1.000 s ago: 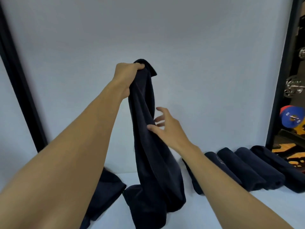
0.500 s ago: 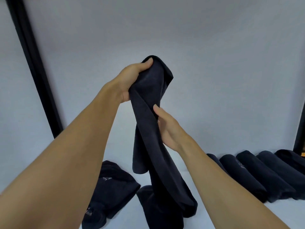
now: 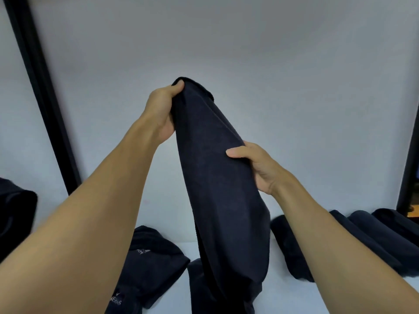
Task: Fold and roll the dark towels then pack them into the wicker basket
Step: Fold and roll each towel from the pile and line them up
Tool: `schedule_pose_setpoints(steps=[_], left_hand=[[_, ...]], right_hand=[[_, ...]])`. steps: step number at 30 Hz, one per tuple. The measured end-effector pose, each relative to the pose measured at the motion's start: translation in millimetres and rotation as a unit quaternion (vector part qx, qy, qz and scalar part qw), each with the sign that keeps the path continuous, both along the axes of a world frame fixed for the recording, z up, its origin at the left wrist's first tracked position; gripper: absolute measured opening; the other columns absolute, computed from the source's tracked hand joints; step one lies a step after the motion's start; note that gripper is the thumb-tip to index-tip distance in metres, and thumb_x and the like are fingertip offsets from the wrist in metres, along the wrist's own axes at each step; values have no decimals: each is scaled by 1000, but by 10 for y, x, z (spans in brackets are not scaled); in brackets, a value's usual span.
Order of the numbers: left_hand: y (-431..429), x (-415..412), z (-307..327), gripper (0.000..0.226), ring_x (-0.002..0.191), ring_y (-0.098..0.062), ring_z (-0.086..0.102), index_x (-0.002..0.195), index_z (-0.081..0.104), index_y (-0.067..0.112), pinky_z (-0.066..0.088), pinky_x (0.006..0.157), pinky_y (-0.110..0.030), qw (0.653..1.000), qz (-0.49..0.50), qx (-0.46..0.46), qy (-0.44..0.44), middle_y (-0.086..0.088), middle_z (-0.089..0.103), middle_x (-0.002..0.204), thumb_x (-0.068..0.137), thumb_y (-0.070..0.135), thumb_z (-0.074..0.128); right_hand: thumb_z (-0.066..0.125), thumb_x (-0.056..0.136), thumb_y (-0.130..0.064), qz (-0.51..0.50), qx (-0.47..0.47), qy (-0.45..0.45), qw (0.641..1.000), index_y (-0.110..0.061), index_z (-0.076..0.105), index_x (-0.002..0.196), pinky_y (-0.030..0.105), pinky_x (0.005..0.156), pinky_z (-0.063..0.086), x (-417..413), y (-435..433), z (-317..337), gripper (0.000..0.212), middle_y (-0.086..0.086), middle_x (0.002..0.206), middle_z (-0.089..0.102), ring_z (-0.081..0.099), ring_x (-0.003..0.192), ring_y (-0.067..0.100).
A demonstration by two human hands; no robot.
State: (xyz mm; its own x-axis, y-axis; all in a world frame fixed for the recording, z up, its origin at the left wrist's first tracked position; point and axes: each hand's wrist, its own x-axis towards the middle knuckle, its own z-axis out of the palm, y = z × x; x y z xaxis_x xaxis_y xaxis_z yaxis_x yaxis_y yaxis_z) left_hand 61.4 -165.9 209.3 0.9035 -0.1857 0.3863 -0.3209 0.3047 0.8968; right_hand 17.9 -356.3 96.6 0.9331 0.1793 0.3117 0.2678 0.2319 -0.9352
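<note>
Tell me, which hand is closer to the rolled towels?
Right. The right hand is up-left of the rolled towels; the left hand, higher on the held towel, is farther left.

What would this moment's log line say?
left hand: grips towel top | right hand: pinches towel side | rolled towels: at right

Held towel (image 3: 217, 177): hung from left hand (image 3: 163, 112); right hand (image 3: 256, 164) gripped lower, at right edge; bottom end lay on table (image 3: 288, 295), below fingers. Loose towels (image 3: 154, 264): lay on table, below left fingers. Rolled towels (image 3: 362, 241): lay in row, below-right of right fingers.
</note>
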Motion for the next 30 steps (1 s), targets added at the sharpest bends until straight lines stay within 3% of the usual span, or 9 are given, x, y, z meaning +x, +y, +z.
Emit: schedule_pose_setpoints(steps=[5,8,11,15,18,21,25,27,30], left_hand=[[91,91,-27,7,76,-15,69,91,64,14,56,68,-28,995,88,-18,34,0,71,82,92,18,58],[272,204,-109,6,77,-19,66,88,65,16,54,69,-29,988,133,49,61,-2,68,86,84,19,64],[455,318,-230,18,77,-20,69,89,71,13,57,67,-30,982,138,100,77,-4,72,87,74,20,79],[591,458,-407,18,79,-17,71,87,72,9,58,71,-29,981,110,148,55,-5,74,87,76,20,82],[639,615,-544,14,77,-15,65,76,65,10,54,72,-28,971,124,203,12,-3,69,81,84,16,75],[633,817,-686,16,78,-17,60,75,64,11,51,73,-31,950,151,272,2,-4,66,83,87,18,71],[520,1131,-823,11,65,-18,48,74,67,10,39,58,-28,917,234,321,22,-7,59,81,85,12,69],[423,1296,-756,9,57,-19,55,80,63,7,44,51,-27,925,269,266,44,-10,61,85,88,6,63],[258,1409,-464,11,68,-27,73,97,56,4,60,59,-29,965,244,80,51,-16,64,103,94,-4,49]], right_hand=[[68,90,-18,-5,-207,51,977,-20,58,132,37,99,51,-157,-299,-156,43,0,126,68,65,115,20],[69,89,-26,-72,-240,87,964,-16,68,113,26,76,54,-241,-570,-257,27,-2,106,74,72,92,15],[68,89,-29,-136,-200,96,966,-13,63,78,18,42,23,-240,-845,-276,20,-2,69,51,37,49,8],[66,93,-23,-168,-310,92,931,-10,62,81,19,49,27,-165,-1075,-225,17,-2,68,46,31,58,11],[63,93,-16,-221,-437,61,870,-5,66,87,26,59,37,-14,-1150,-152,13,1,73,55,42,63,15],[64,90,-18,-312,-559,27,768,-13,71,86,31,67,44,282,-1226,-107,10,4,84,67,58,79,24],[64,88,-28,-442,-582,39,682,-30,71,88,30,68,42,663,-1190,36,7,1,88,65,59,86,27],[63,89,-24,-470,-510,34,720,-21,69,82,29,63,43,852,-1169,233,9,4,83,68,62,81,28],[60,91,-14,-437,-289,1,852,-8,70,95,24,47,51,999,-1083,626,12,10,80,73,68,65,21]])
